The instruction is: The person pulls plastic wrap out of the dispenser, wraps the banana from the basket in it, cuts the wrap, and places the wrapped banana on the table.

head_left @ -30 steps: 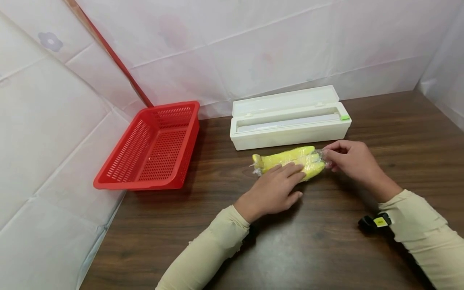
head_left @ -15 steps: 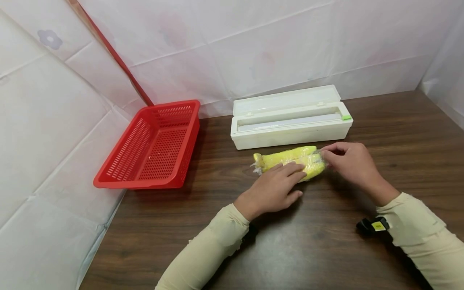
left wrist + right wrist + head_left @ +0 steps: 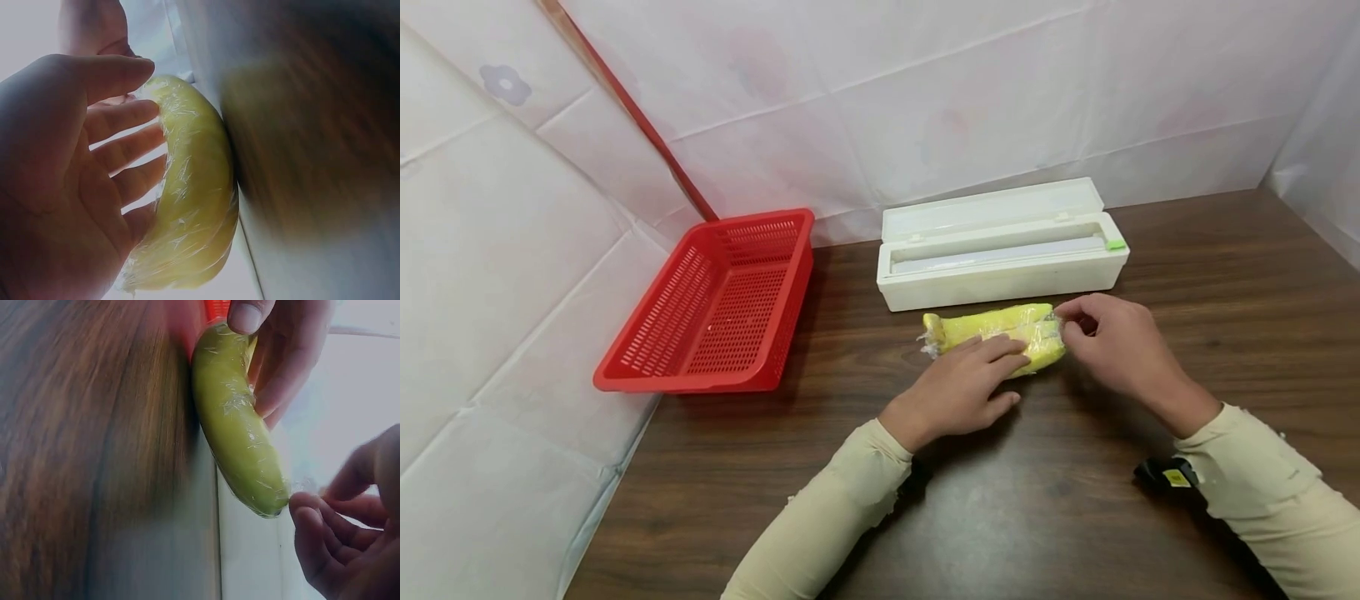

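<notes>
A bunch of yellow bananas [image 3: 992, 322], wrapped in cling film, lies on the brown wooden table. Across the near side of the bunch rests my left hand [image 3: 961, 385], its fingers extended and the fingertips touching the film. In the left wrist view, creases of film run over the curved bananas [image 3: 194, 187]. At the right end of the bunch, my right hand [image 3: 1108, 343] pinches a loose end of the film between thumb and fingers. The right wrist view shows this thin, clear film end [image 3: 304, 485] at the banana tip. A twisted bit of film sticks out at the left end.
Just behind the bananas stands a long white cling film dispenser [image 3: 1000, 282], lid raised, with a roll [image 3: 1000, 255] inside and a green tab at its right end. A red plastic basket [image 3: 792, 308] is at the left. White sheeting [image 3: 880, 100] hangs behind.
My right hand has moved slightly left, closer to the banana ends, and the film end that stuck out there now shows less. My left hand has stayed nearly in place.
</notes>
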Available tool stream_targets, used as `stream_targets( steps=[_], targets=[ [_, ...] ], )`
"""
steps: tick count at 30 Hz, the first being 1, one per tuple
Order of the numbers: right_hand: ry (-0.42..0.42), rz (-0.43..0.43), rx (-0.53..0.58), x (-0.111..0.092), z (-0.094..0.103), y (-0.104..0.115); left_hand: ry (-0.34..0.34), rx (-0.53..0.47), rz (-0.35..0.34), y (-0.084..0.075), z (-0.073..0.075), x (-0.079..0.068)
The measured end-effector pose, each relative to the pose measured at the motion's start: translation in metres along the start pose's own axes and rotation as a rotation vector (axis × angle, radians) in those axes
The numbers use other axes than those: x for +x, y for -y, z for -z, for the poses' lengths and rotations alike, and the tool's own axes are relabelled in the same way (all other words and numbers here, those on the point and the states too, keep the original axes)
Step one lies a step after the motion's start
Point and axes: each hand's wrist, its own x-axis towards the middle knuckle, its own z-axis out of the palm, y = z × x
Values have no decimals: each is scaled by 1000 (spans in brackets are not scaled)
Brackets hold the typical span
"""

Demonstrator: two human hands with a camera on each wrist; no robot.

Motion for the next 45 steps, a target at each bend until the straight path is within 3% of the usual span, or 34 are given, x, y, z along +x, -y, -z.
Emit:
stream_targets(
  steps=[4,11,19,25,33,45],
  targets=[
    [25,85,0,0,-1,-3,21,0,5,1,2,0],
    [124,116,10,2,-2,-10,43,12,10,1,2,0],
    [129,176,-11,5,-7,-21,50,46,-2,2,1,0],
    [157,226,-95,10,-11,-22,77,73,5,0,3,2],
    [147,221,-137,10,-13,-19,105,72,14,-1,3,3],
    [100,261,-136,8,-13,-19,67,29,13,5,2,0]
  ],
)
